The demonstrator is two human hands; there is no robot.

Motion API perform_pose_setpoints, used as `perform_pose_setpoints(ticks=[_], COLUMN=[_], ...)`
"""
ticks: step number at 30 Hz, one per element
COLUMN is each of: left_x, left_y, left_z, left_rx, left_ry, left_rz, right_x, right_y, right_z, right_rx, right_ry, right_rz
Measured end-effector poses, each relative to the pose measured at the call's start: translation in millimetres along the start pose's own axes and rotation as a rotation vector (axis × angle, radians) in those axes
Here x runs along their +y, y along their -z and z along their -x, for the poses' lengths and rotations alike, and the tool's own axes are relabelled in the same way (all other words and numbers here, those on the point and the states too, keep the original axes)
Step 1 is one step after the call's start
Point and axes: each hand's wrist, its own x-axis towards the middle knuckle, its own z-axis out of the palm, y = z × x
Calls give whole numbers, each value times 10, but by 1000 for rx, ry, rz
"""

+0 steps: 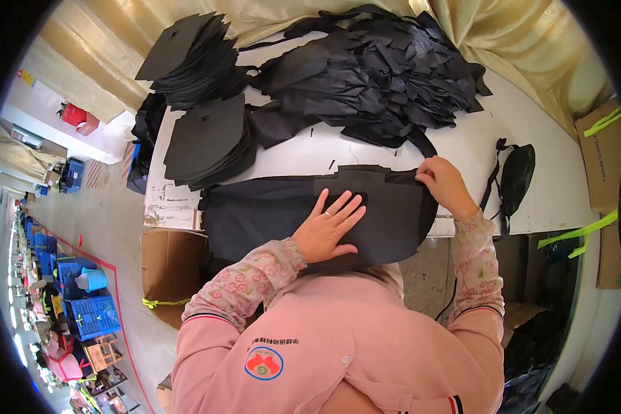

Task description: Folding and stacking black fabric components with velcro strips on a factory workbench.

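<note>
A long piece of black fabric [255,219] lies across the front edge of the white table [535,131], partly hanging over it. On its right part rests a stiff black panel [391,224] with a stepped upper edge. My left hand [331,226] presses flat on the panel with fingers spread, a ring on one of them. At the far right end, my right hand [446,185] pinches the fabric's upper corner between thumb and fingers. Two stacks of black panels, an upper one [183,58] and a lower one [207,145], stand at the left.
A heap of black fabric pieces [379,72] covers the table's back. A small black pouch with a strap [517,171] lies on the right. Cardboard boxes stand below left [171,265] and at the right [597,155]. Blue crates [93,317] line the floor at left.
</note>
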Motion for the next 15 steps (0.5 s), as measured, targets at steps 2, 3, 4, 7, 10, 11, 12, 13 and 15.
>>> perform_pose_setpoints(ticks=[2,3,4,7,10,11,12,13,15], left_x=[-7,-5,-2,0,14,21,17,15,16], left_y=[-20,-22,-22,-28,0,8,7,2,0], left_z=[2,9,13,16,13,6,8,8,9], left_rx=[24,24,26,20,6,0,1,2,3], left_ry=[-10,-7,-2,4,12,19,16,16,15], left_rz=[17,18,17,14,11,11,11,10,10], right_x=[53,70,69,95,146,179,185,180,147], right_y=[62,103,153,139,-3,-26,-39,-39,16], right_z=[13,29,22,0,14,10,-30,-53,-28], right_rx=[40,84,92,175,122,126,56,-14,29], right_ry=[37,67,27,-36,-45,-50,-96,-141,-145], right_rz=[-12,-22,-18,-111,-149,-146,-207,-268,-283])
